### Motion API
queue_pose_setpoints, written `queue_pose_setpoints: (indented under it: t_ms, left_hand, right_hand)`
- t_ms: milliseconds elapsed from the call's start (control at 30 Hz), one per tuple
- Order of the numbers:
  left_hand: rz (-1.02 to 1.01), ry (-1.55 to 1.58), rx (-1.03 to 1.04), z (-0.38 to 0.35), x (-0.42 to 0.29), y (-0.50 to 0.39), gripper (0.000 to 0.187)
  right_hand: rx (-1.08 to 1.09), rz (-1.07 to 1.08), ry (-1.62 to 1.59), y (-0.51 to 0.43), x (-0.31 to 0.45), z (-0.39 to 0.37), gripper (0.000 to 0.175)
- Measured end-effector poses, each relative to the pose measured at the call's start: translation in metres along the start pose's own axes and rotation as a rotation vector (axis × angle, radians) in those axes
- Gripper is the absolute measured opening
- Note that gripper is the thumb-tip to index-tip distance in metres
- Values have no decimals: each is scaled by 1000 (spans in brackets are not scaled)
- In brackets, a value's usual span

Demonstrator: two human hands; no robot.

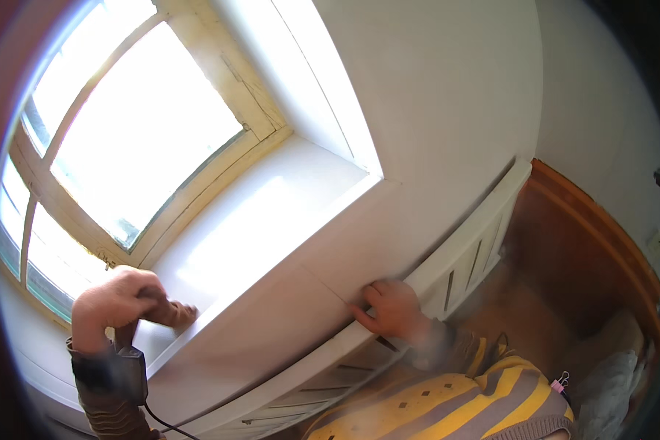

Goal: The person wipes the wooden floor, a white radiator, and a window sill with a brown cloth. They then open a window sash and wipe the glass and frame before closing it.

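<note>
My left hand [122, 294] is bent over the white window sill [264, 220], close to its front edge. Its fingers are closed on a brown, crumpled cloth [182, 316], which looks blurred and lies against the sill. My right hand [393, 308] rests on the top edge of a white radiator [319, 360], holding nothing, its thumb and fingers apart. Beyond the sill stands a window with a worn, cream-painted wooden frame [214, 181]. Strong light through the panes washes out part of the sill.
A dark box with a cable [135, 368] is strapped at my left wrist. The radiator runs along the wall [445, 99] beneath the sill. At right are a brown wooden panel [566, 236] and a translucent plastic bag [608, 390]. A pink binder clip [558, 384] hangs on my striped top.
</note>
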State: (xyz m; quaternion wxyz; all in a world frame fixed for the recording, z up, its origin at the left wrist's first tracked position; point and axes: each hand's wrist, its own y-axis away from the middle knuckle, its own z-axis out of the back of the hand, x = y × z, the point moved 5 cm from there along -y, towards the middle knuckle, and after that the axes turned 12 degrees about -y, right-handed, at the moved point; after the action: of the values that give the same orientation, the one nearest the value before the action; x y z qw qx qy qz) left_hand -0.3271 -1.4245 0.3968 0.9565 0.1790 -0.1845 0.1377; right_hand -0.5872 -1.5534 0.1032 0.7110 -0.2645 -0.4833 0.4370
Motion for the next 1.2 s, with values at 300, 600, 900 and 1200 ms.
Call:
queue_pose_setpoints:
  t_ms: [300, 600, 900, 1200]
  left_hand:
    - [59, 190, -922, 69, -36, -15, 23]
    - [-668, 223, -310, 31, -152, -74, 58]
    - [-730, 126, -301, 34, -174, -121, 62]
    - [-546, 101, -214, 50, -158, -183, 75]
  right_hand:
    - [36, -11, -3, -1, 3, 0, 27]
    - [50, 30, -48, -3, -3, 1, 27]
    - [100, 18, -68, -4, -7, -2, 25]
    - [214, -12, -82, 1, -15, -12, 25]
